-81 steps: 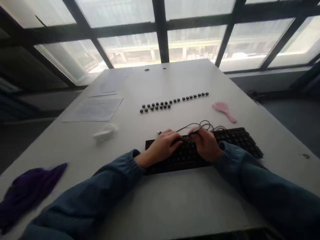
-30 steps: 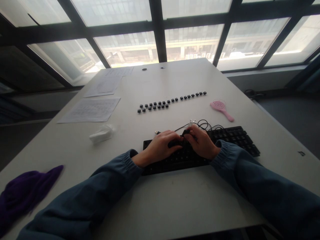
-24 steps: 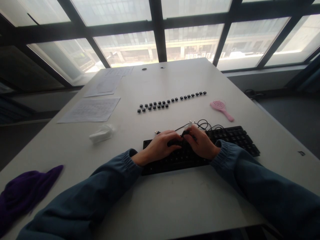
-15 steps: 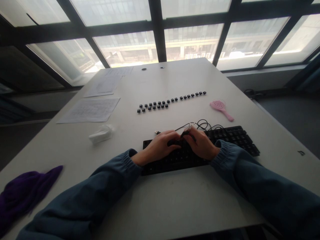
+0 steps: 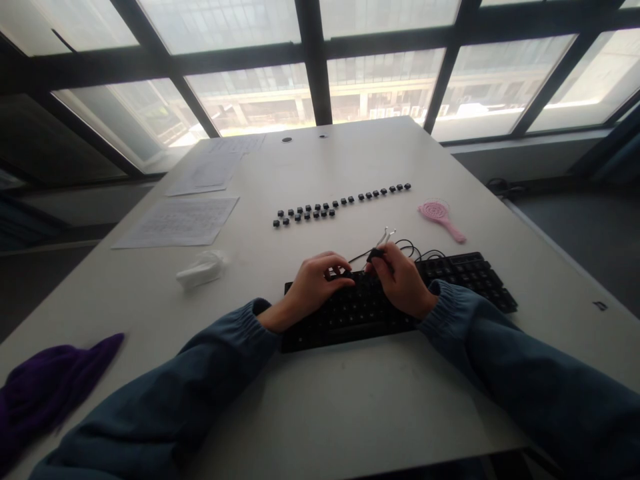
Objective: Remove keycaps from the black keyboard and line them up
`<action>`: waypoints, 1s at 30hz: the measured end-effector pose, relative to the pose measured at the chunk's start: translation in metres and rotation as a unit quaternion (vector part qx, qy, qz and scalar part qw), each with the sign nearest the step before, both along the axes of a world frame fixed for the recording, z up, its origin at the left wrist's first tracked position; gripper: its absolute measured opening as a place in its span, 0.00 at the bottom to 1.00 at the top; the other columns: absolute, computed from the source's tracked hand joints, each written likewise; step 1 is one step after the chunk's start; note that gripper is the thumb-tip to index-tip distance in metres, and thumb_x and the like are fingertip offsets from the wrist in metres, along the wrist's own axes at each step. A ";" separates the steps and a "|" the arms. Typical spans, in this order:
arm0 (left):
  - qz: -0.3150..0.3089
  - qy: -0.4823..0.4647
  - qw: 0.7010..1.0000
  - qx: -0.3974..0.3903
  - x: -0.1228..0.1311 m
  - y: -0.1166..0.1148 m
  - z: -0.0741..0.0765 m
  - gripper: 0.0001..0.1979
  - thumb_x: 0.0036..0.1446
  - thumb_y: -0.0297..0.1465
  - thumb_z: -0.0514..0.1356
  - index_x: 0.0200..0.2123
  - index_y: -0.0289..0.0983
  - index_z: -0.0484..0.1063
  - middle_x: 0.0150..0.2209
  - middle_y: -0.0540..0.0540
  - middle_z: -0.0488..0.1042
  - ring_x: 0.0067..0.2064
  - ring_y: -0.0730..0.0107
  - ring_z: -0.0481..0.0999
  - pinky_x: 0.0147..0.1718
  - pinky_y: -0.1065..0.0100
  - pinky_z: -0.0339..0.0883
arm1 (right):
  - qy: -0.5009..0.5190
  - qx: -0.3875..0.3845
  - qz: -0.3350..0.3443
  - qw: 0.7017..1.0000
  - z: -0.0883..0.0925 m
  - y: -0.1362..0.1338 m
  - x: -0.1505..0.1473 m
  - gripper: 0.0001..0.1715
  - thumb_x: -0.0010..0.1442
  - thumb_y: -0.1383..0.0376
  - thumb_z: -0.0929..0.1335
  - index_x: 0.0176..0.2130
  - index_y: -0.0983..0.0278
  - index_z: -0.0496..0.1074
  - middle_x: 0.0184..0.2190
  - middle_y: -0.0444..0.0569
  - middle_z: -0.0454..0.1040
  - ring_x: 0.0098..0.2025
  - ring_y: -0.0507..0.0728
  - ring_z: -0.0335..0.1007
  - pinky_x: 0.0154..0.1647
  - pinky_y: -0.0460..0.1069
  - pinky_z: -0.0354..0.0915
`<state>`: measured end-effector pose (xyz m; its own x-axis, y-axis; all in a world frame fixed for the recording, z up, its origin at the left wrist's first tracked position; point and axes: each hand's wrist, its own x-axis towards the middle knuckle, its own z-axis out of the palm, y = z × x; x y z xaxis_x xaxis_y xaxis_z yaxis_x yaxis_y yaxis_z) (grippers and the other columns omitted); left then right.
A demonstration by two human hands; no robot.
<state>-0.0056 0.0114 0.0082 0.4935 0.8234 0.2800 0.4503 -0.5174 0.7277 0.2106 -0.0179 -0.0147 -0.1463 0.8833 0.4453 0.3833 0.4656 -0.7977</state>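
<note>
A black keyboard (image 5: 367, 313) lies before me, its middle partly hidden by my hands. My right hand (image 5: 400, 280) is closed on a keycap puller (image 5: 376, 254) with a black handle, and its two thin wire prongs (image 5: 387, 235) point up and away. My left hand (image 5: 320, 283) hovers over the left part of the keyboard, thumb and fingers curled around a small dark keycap (image 5: 346, 273), mostly hidden. Beyond the keyboard, several black keycaps (image 5: 325, 206) stand on the table in two rows, the farther one longer.
A black cable (image 5: 407, 245) is coiled behind the keyboard. To the right lies a pink hairbrush (image 5: 440, 217). On the left are a crumpled white tissue pack (image 5: 201, 269), printed papers (image 5: 180, 222) and a purple cloth (image 5: 55, 377). The white table (image 5: 320, 400) reaches toward the windows.
My hands have moved apart. The right hand has turned the keycap puller so its prongs show above the fingers, and the left hand has drawn back a little to the left.
</note>
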 end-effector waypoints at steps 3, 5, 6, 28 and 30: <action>0.029 0.009 0.999 0.013 -0.004 0.006 0.007 0.13 0.51 0.40 0.71 0.34 0.37 0.78 0.31 0.47 0.76 0.30 0.71 0.71 0.29 0.69 0.68 | 0.002 -0.005 0.001 1.000 0.001 0.000 0.000 0.02 0.69 0.65 0.62 0.43 0.59 0.64 0.32 0.45 0.78 0.32 0.55 0.76 0.37 0.49 0.68; 0.051 0.023 0.998 0.011 -0.010 0.015 0.011 0.15 0.51 0.42 0.71 0.34 0.37 0.79 0.28 0.49 0.76 0.28 0.72 0.71 0.28 0.69 0.66 | -0.001 -0.007 0.002 1.000 0.002 0.001 0.000 0.01 0.69 0.65 0.62 0.42 0.59 0.64 0.32 0.45 0.78 0.32 0.55 0.76 0.37 0.49 0.68; 0.063 0.024 0.998 0.008 -0.013 0.020 0.013 0.15 0.51 0.42 0.71 0.35 0.37 0.79 0.28 0.49 0.76 0.28 0.72 0.71 0.28 0.69 0.67 | -0.002 -0.007 0.002 1.000 0.002 0.001 0.000 0.01 0.69 0.66 0.62 0.42 0.59 0.64 0.31 0.45 0.77 0.31 0.55 0.75 0.36 0.49 0.68; 0.094 0.257 0.954 0.122 0.024 0.200 -0.015 0.08 0.53 0.36 0.68 0.37 0.40 0.83 0.43 0.42 0.69 0.48 0.56 0.65 0.55 0.55 0.57 | 0.000 -0.021 0.025 0.999 0.005 0.003 0.001 0.03 0.68 0.67 0.63 0.41 0.58 0.62 0.31 0.44 0.78 0.31 0.55 0.75 0.34 0.47 0.66; 0.092 0.250 0.957 0.111 0.023 0.201 -0.016 0.09 0.53 0.36 0.68 0.36 0.39 0.83 0.43 0.42 0.69 0.48 0.57 0.64 0.57 0.55 0.55 | 0.000 -0.023 0.025 0.999 0.005 0.003 0.001 0.03 0.68 0.67 0.63 0.41 0.58 0.62 0.31 0.45 0.78 0.31 0.55 0.75 0.34 0.47 0.66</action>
